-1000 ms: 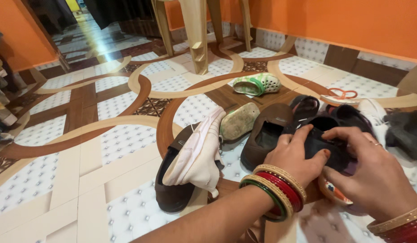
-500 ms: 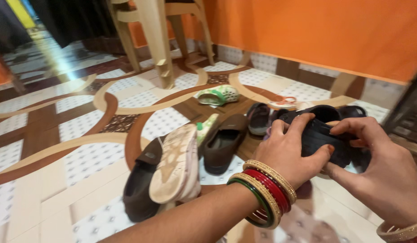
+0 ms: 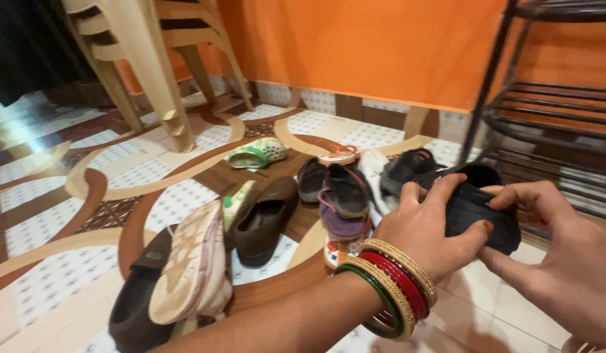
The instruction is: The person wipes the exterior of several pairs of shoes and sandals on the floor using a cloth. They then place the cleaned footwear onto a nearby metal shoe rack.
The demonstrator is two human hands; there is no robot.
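Observation:
A black shoe (image 3: pixel 480 209) is held up off the floor in both my hands, at the right of the view. My left hand (image 3: pixel 428 229), with gold, red and green bangles (image 3: pixel 389 282) on the wrist, grips its near side, thumb on the sole edge. My right hand (image 3: pixel 557 255) pinches its right end with the fingers. Below and to the left a heap of footwear lies on the floor: a brown shoe (image 3: pixel 263 219), a purple sandal (image 3: pixel 342 206), a white sneaker (image 3: pixel 192 271) lying sole up.
A black metal shoe rack (image 3: pixel 544 111) stands at the right against the orange wall. Stacked beige plastic chairs (image 3: pixel 152 59) stand at the back left. A green and white clog (image 3: pixel 257 153) lies apart on the patterned tile floor (image 3: pixel 61 216).
The view has swung to the right, so the rack now shows. Both hands have carried the black shoe up and rightward, nearer the rack.

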